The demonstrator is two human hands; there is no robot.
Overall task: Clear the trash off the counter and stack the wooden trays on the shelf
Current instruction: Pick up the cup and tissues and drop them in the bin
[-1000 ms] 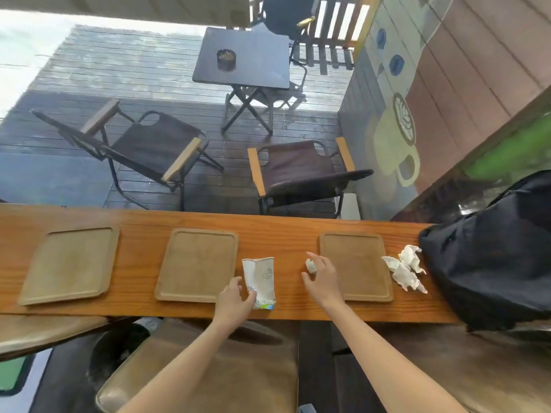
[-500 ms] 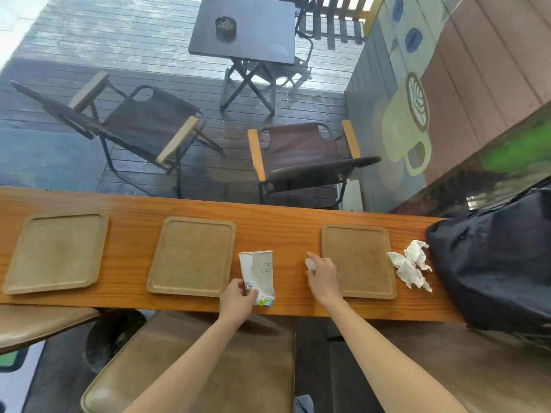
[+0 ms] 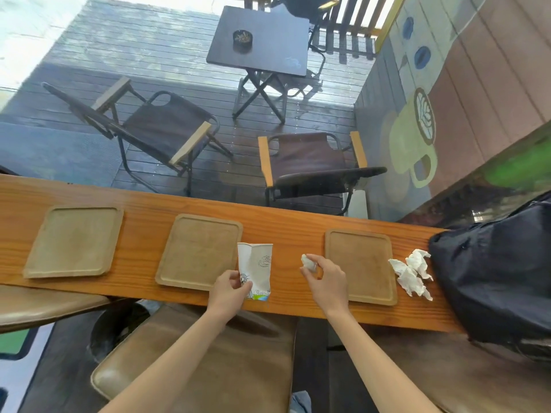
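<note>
- Along the wooden table (image 3: 292,222), three wooden trays lie flat in a row, well apart from one another, none stacked.
- Left tray (image 3: 74,241): bare, near the table's left end.
- Middle tray (image 3: 196,251): bare; its right edge sits just beside a flattened paper cup.
- Flattened paper cup (image 3: 256,268): white with printed drawings, lying on the table between the middle and right trays, its lower end near the table's near edge.
- Left hand (image 3: 228,290): thumb and fingers pinched on the cup's lower left corner, so this grip is clamped on the cup; the cup looks to lie on the table surface.
- Small paper wad (image 3: 308,261): white, crumpled, just above the table between the cup and the right tray.
- Right hand (image 3: 326,278): fingertips closed around the wad, grip clamped on it; the hand's right side overlaps the right tray's left edge.
- Right tray (image 3: 365,260): bare apart from the hand over its edge.
- Crumpled napkins (image 3: 413,272): a loose white cluster on the table, just beside the right tray and close to a dark bag.
- Dark bag (image 3: 495,278): slumped over the table's right end.
- Beyond the table: two folding chairs, a small dark side table with an ashtray, on a plank deck.
</note>
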